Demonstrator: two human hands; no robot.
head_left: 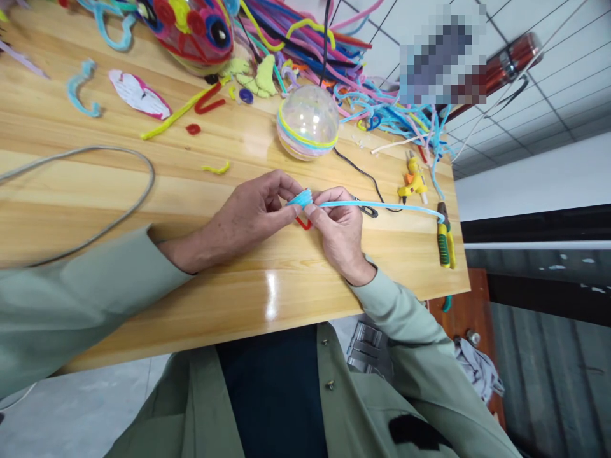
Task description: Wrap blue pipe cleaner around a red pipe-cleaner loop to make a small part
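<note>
Both my hands meet over the wooden table, pinching a light blue pipe cleaner (382,204). One end of it is bent into a small, tight bundle (302,198) between my fingertips. My left hand (260,207) grips the bundle from the left, thumb below and fingers above. From the other side my right hand (338,226) pinches it where the long straight tail begins. That tail runs right toward the pliers (445,238). Just under my fingertips shows a bent red piece (304,223). Beyond my hands stands a clear ball (308,124) with yellow, pink and blue bands.
A heap of coloured pipe cleaners (305,38) fills the back of the table (229,305). A yellow glue gun (413,179) lies at right. A big-eyed red decorated ball (191,32) stands at back left. A grey cable (147,181) loops at left.
</note>
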